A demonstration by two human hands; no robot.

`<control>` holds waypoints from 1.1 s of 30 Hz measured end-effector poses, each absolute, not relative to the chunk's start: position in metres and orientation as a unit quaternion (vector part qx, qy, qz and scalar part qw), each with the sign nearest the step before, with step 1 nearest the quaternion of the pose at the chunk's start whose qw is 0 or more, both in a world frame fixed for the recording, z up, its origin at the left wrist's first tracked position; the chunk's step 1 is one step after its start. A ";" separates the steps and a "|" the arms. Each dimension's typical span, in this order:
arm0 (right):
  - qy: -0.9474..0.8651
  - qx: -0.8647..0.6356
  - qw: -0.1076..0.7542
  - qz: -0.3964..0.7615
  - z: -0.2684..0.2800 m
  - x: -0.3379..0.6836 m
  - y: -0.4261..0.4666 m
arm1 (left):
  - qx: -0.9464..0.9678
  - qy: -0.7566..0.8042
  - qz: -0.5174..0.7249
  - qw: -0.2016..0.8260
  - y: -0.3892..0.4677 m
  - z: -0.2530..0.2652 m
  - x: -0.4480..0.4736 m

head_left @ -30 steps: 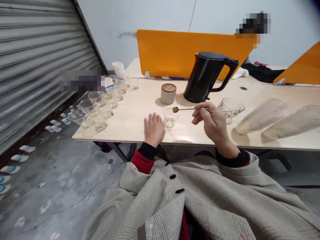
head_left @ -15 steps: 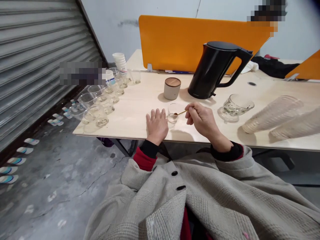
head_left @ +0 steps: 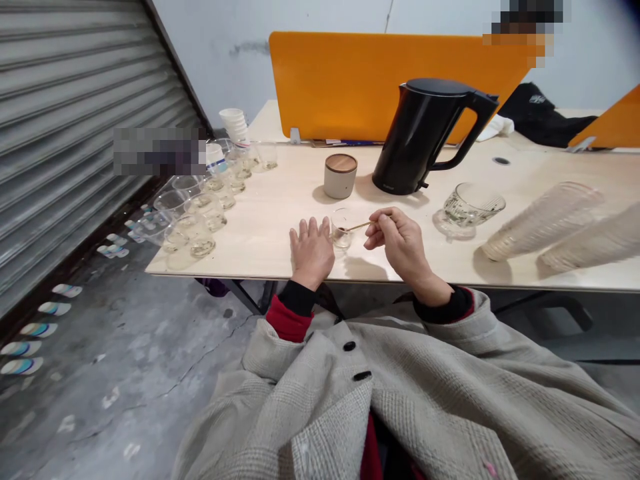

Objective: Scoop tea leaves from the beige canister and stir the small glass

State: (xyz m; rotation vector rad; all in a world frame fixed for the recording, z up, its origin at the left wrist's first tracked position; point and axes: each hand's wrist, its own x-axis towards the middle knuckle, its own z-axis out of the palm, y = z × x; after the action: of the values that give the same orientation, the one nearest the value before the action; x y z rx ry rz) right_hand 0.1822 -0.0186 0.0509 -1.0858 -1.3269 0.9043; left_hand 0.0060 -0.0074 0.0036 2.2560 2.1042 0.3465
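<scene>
Small glass cup, right hand pinching spoon into it, left hand flat, released, no legible writing

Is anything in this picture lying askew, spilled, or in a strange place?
Yes. Paper cups lie scattered on the floor along the shutter. Two stacks of clear cups lie on their sides on the table. No spill shows near the small glass.
</scene>
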 end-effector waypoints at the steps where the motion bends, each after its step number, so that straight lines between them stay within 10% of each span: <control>1: -0.566 -0.461 0.569 0.379 0.052 0.183 -0.019 | 0.727 0.677 0.111 0.017 -0.007 0.003 0.006; 14: -0.709 -0.466 0.460 0.263 0.071 0.184 -0.026 | 0.728 0.676 0.112 0.006 -0.008 0.002 0.005; 27: -0.617 -0.427 0.614 0.245 0.085 0.201 -0.039 | 0.732 0.672 0.110 0.018 -0.008 0.003 0.004; 33: -0.537 -0.450 0.711 0.057 0.092 0.266 -0.027 | 0.733 0.672 0.103 0.012 -0.007 0.000 0.002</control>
State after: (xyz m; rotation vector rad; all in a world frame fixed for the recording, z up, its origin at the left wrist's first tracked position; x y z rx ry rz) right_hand 0.2656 -0.0271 0.0915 -0.9983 -1.1903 0.1275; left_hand 0.0023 -0.0072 -0.0002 2.2850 2.0965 0.3197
